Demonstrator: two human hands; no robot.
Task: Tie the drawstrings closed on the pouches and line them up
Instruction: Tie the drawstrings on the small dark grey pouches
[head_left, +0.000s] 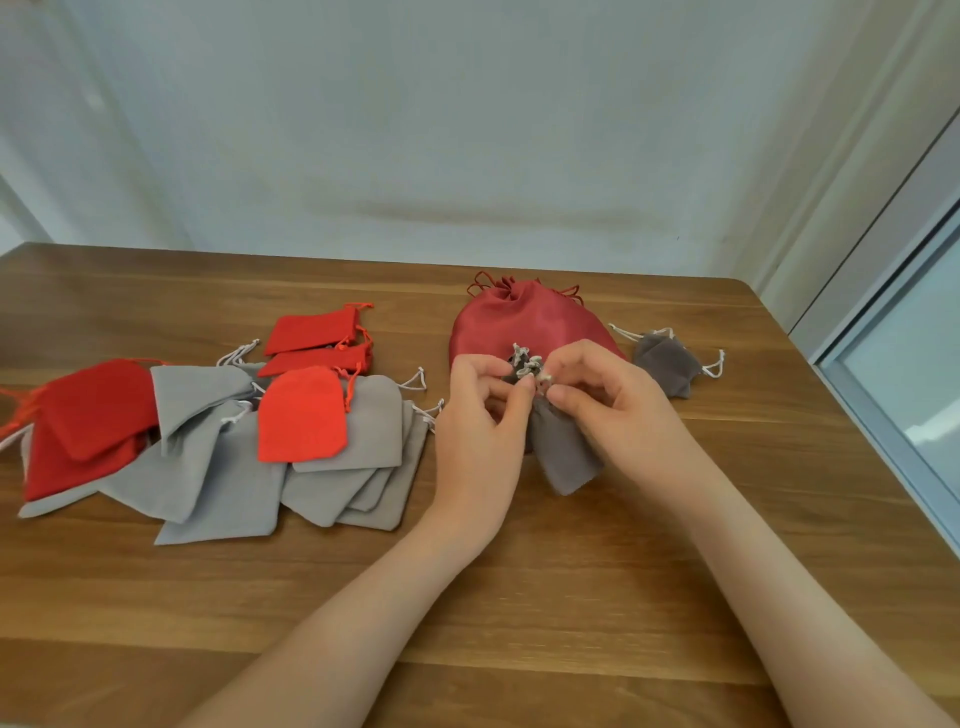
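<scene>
I hold a small dark grey pouch (563, 449) by its neck at the table's middle right. My left hand (480, 421) and my right hand (613, 400) both pinch its pale drawstrings (530, 364), which bunch in a knot between my fingertips. Behind my hands lies a large dark red satin pouch (524, 322), its mouth cinched and its cords looped. To the right of it lies another dark grey pouch (667, 361), gathered shut. A loose pile of flat light grey pouches (218, 467) and red pouches (98, 410) covers the left half of the table.
The wooden table (519, 597) reaches a pale wall at the back. Its right edge runs along a window frame (883, 364). Bare wood shows at the front under my forearms and at the back left.
</scene>
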